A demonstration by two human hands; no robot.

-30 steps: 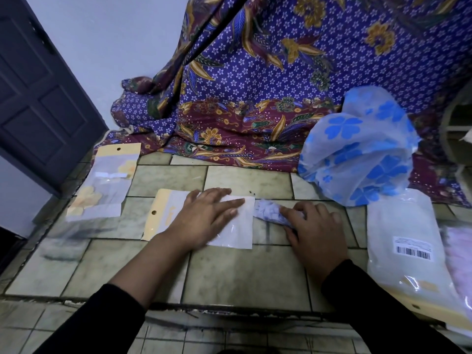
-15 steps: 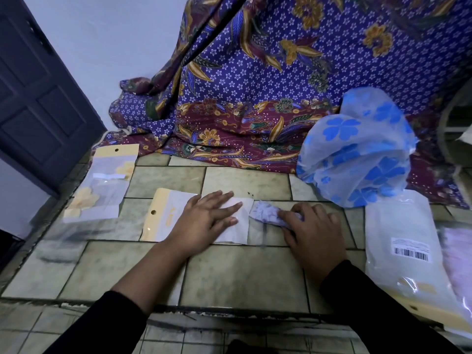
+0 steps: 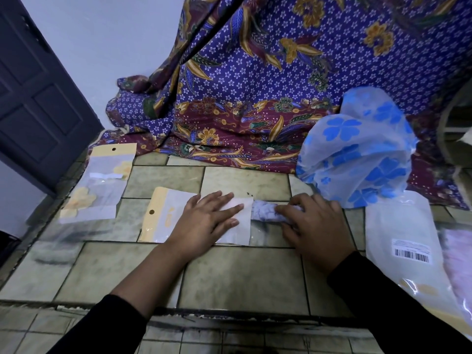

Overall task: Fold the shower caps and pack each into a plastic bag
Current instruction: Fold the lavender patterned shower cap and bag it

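— Greenish tiled counter [image 3: 242, 277], dark grout. Patterned batik cloth [image 3: 255, 85] is draped behind, and a dark door [image 3: 38, 98] is noted far left. Where is the cap being worked?

— Between the two hands, on the tiles. The folded shower cap [image 3: 264, 212] is seen as a small crumpled bluish-white roll, its left end right at the edge of the plastic bag [image 3: 163, 215].

— Hands?

— The left hand [image 3: 208, 221] is laid flat on the bag, fingers straight, pinning it down; nothing is grasped. The right hand [image 3: 316, 229] is curled over the roll's right end, with the fingertips closed round it.

— Handling?

— The cap is judged to be thin film: almost weightless, soft and springy, so unfolding is to be expected if it is let go. It is best squeezed flat across the roll near the trailing end, so the leading end can be fed in. The bag is judged slick and limp, easily skated over tile. Pinning near the mouth rather than the yellow header is advised. Whether the mouth is parted cannot be told.

— Other stock?

— One packed bag [image 3: 99, 182], yellow flowers showing through, is set apart at left. An unfolded blue-flowered shower cap [image 3: 357, 154] is heaped against the cloth at right, beside a large barcoded bag [image 3: 408, 246].
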